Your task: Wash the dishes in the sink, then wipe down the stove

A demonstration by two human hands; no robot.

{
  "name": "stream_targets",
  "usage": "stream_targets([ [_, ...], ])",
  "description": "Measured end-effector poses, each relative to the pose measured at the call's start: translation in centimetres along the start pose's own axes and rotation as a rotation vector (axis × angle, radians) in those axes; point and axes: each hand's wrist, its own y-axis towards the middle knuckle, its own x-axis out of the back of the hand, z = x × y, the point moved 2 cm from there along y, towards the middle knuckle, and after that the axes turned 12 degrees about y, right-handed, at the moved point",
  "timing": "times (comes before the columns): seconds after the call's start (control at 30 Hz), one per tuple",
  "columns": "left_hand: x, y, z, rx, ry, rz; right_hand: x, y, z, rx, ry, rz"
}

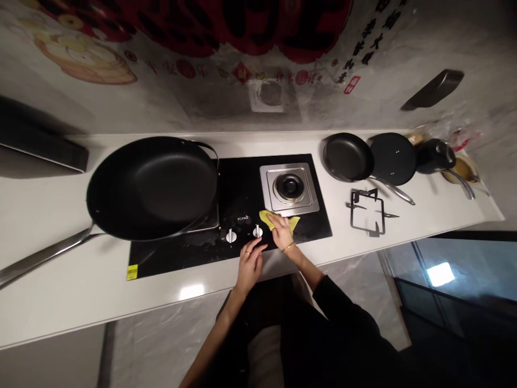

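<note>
My right hand (281, 230) presses a yellow cloth (267, 218) flat against the black glass hob (242, 205), just in front of the bare right burner (289, 186) in its steel plate. My left hand (250, 261) rests open on the hob's front edge, fingers stretched toward the two white knobs (231, 235). A large black wok (151, 186) with a long steel handle sits on the left burner.
A black pan support (367, 212) lies on the white counter (81, 269) right of the hob. Behind it stand a small frying pan (348, 156), a dark lid or pan (393, 158), a black pot (435, 155) and a bowl. A decorated wall rises behind.
</note>
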Motion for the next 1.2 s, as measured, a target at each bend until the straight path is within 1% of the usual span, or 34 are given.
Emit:
stream_targets([
  [0.07, 0.4, -0.2, 0.3, 0.003, 0.008, -0.001, 3.1, -1.8, -1.7, -0.026, 0.011, -0.178],
  [0.13, 0.6, -0.4, 0.7, 0.024, 0.012, -0.011, 7.0, -3.9, -5.0, -0.140, -0.051, -0.363],
  [0.17, 0.6, -0.4, 1.0, 0.039, 0.014, -0.018, 8.6, -4.9, -6.8, -0.211, -0.095, -0.422],
  [0.2, 0.5, -0.5, 1.1, 0.053, 0.016, -0.025, 9.8, -5.6, -8.6, -0.279, -0.140, -0.444],
  [0.23, 0.4, -0.5, 1.3, 0.064, 0.017, -0.029, 10.4, -6.1, -10.1, -0.337, -0.185, -0.441],
  [0.27, 0.2, -0.4, 1.4, 0.070, 0.017, -0.031, 10.5, -6.3, -11.2, -0.379, -0.229, -0.422],
  [0.3, 0.0, -0.3, 1.4, 0.071, 0.015, -0.031, 10.0, -6.4, -11.7, -0.404, -0.269, -0.395],
  [0.37, -0.4, -0.1, 1.2, 0.063, 0.009, -0.030, 7.8, -6.0, -11.1, -0.412, -0.331, -0.335],
  [0.43, -0.6, 0.1, 0.9, 0.057, 0.004, -0.033, 4.7, -5.1, -8.8, -0.391, -0.357, -0.263],
  [0.57, -0.7, 0.3, 0.4, 0.050, -0.018, -0.044, -1.7, -4.0, -2.2, -0.278, -0.283, -0.070],
  [0.63, -0.5, 0.2, 0.2, 0.036, -0.037, -0.053, -4.1, -4.3, 0.4, -0.217, -0.238, 0.005],
  [0.7, -0.2, 0.1, 0.1, 0.028, -0.043, -0.059, -5.4, -5.2, 1.6, -0.159, -0.212, 0.076],
  [0.73, 0.0, 0.1, 0.1, 0.026, -0.040, -0.058, -5.4, -5.7, 1.4, -0.127, -0.206, 0.114],
  [0.77, 0.2, 0.1, 0.0, 0.022, -0.038, -0.058, -4.9, -6.1, 0.7, -0.098, -0.204, 0.150],
  [0.8, 0.4, 0.0, 0.0, 0.020, -0.036, -0.059, -3.9, -6.5, -0.6, -0.085, -0.210, 0.172],
  [0.87, 0.9, -0.1, 0.2, 0.020, -0.031, -0.067, -0.2, -6.9, -4.4, -0.129, -0.246, 0.139],
  [0.9, 1.1, -0.1, 0.3, 0.026, -0.027, -0.075, 2.2, -7.0, -6.7, -0.193, -0.276, 0.069],
  [0.97, 1.4, -0.3, 0.6, 0.044, -0.015, -0.093, 6.4, -6.9, -10.5, -0.299, -0.317, -0.126],
  [1.0, 1.4, -0.4, 0.7, 0.054, -0.011, -0.101, 7.6, -6.7, -11.6, -0.340, -0.330, -0.207],
  [1.03, 1.4, -0.5, 0.7, 0.063, -0.010, -0.103, 8.1, -6.6, -11.9, -0.383, -0.343, -0.272],
  [1.07, 1.4, -0.4, 0.6, 0.071, -0.012, -0.104, 7.5, -6.6, -11.5, -0.415, -0.349, -0.299],
  [1.1, 1.3, -0.3, 0.5, 0.074, -0.017, -0.103, 6.1, -6.5, -10.3, -0.432, -0.349, -0.284],
  [1.13, 1.1, -0.1, 0.2, 0.070, -0.023, -0.101, 4.1, -6.5, -8.7, -0.436, -0.343, -0.240],
  [1.2, 0.5, 0.7, -0.6, 0.041, -0.032, -0.081, -0.7, -6.7, -4.8, -0.331, -0.286, -0.039],
])
